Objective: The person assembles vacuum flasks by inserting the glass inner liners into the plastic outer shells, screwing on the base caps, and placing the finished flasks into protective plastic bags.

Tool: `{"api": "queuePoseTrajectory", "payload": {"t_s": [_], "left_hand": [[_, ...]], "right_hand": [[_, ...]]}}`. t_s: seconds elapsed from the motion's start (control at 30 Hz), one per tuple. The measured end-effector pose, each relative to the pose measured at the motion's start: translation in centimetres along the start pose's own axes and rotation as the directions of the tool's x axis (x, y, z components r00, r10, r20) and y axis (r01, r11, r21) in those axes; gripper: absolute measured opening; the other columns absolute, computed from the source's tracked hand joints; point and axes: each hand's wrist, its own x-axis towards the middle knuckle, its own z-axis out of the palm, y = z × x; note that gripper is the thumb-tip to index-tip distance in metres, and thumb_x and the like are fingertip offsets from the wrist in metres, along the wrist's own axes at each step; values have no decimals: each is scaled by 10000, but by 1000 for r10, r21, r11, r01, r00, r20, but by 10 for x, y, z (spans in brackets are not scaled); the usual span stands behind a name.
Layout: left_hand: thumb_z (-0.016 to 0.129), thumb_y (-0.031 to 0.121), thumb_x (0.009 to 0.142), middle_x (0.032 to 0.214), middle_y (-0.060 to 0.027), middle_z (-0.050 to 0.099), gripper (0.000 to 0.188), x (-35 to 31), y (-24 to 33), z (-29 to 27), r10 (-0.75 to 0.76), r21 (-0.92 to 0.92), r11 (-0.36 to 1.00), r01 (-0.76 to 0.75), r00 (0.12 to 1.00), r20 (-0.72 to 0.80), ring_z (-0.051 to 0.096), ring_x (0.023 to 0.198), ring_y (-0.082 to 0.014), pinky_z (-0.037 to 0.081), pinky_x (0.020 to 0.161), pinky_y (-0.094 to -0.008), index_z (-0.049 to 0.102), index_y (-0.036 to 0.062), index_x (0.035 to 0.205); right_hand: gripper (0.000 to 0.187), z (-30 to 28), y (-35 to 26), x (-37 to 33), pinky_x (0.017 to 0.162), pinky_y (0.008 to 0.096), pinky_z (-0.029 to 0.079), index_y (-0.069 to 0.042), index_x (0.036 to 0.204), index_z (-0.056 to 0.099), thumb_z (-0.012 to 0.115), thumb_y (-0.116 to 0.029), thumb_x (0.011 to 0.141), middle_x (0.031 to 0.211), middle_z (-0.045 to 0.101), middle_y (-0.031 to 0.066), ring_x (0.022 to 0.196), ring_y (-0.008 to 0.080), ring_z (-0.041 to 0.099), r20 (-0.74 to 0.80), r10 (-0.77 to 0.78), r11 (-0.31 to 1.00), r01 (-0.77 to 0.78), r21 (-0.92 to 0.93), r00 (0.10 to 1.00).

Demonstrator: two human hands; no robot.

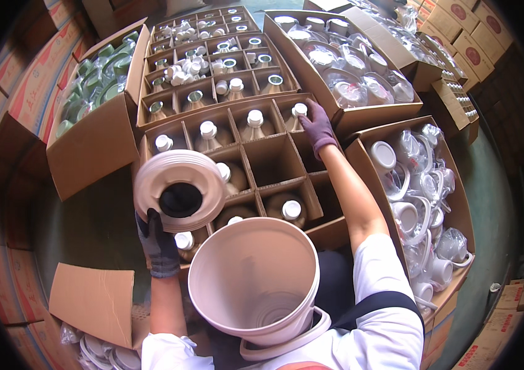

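Observation:
My left hand, in a dark grey glove, grips a pale pink round plastic part with stepped rings and a dark centre. That part is blurred at its edges and hangs over the left side of a divided carton. My right hand, in a purple glove, has its fingers closed at the white cap of a flask in the carton's far right compartment. Other white-capped flasks stand in the compartments around. Close to my body, an open pale pink plastic jug shell with a handle tilts mouth-up.
Beyond is another divided carton of flasks and loose white caps. Green parts fill a box at left; boxes of bagged white parts stand at far right and right. An open-flapped box sits at lower left. Stacked cartons line the left.

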Motion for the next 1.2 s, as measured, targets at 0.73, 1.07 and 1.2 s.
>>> {"api": "queuePoseTrajectory", "payload": {"t_s": [0.73,1.07,1.2], "left_hand": [[357,441,965,1539,-133,237,605,46,-32,141,12,-516,625,585,655,756,260,1385,-376,176,1126,-577,178,283,1521],[565,371,914,1490,-93,337,760,51,127,220,401,-526,849,-49,706,583,341,1358,-253,303,1103,-462,167,141,1519],[613,79,885,1443,-105,420,663,-5,210,210,-51,-472,848,243,922,384,376,1347,-241,308,1099,-421,302,72,1471]], "right_hand": [[698,-137,-164,54,811,494,458,-93,1275,438,791,-292,707,1073,560,211,976,400,563,57,-445,806,428,-408,894],[794,-272,-343,-82,1142,535,92,-112,1417,415,614,-585,811,1427,330,238,1423,437,152,360,-672,648,749,-138,647],[834,-253,-300,-91,1138,535,24,-11,1457,329,457,-619,899,1570,36,244,1458,394,-72,275,-653,755,634,167,706]]}}
